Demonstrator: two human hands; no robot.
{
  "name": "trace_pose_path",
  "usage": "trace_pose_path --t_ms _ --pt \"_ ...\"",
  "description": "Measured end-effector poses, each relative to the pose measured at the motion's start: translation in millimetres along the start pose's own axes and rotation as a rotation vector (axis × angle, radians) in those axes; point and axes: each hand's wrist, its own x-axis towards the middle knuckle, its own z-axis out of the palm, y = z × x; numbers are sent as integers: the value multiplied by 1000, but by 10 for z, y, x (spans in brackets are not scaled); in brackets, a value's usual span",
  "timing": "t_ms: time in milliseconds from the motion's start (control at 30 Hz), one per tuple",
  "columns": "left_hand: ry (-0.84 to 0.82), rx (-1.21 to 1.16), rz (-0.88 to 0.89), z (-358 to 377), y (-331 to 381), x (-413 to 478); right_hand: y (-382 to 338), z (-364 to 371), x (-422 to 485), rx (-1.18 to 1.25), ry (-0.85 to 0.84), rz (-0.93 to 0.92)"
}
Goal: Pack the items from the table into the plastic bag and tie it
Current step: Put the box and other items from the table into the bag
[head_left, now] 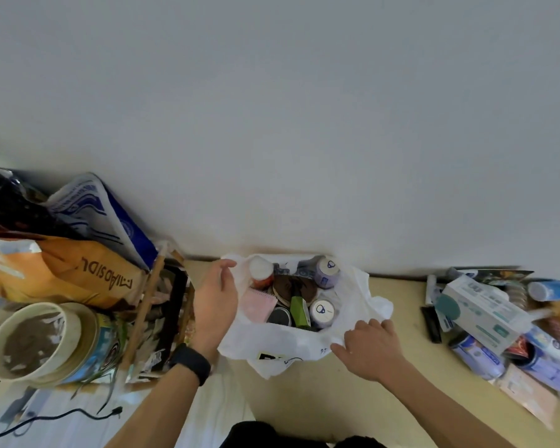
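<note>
A white plastic bag [353,305] stands open on the yellowish table [330,402] against the wall. Inside it lie two pale purple cans [322,313], a white-capped bottle [261,270], a green box [299,312], a pink notebook [257,305] and a dark round tin. My left hand [214,302], with a black wristband, holds the bag's left rim, fingers curled over the edge. My right hand [370,347] grips the bag's near right rim. More items [505,321] lie piled at the table's right: a white and teal box, purple cans, packets.
Left of the bag stand a wooden crate [162,312] with papers, an orange paper sack [88,276], a blue and white bag and a round tub [36,341]. A black cable [55,418] trails at the bottom left. A plain wall rises behind.
</note>
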Motion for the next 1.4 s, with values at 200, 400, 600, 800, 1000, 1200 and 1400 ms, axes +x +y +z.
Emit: trace_pose_path --t_ms 200,400,600,800,1000,1200,1400 --pt "-64 503 149 319 268 -203 24 -48 -178 301 246 66" --pt "-240 567 551 1050 739 -618 468 176 -431 673 543 193" --pt "-631 405 703 2051 1208 -1263 1279 628 -768 964 484 444" --pt "-942 405 120 3161 1325 -1516 2071 964 -642 827 573 540" --pt "-850 358 -188 4006 1363 -1411 2710 831 -182 675 558 569" --pt "-808 412 -206 4383 1265 -1520 3102 899 32 727 291 455" --pt "-812 362 -285 4235 1227 -1587 3174 922 5 796 240 427"
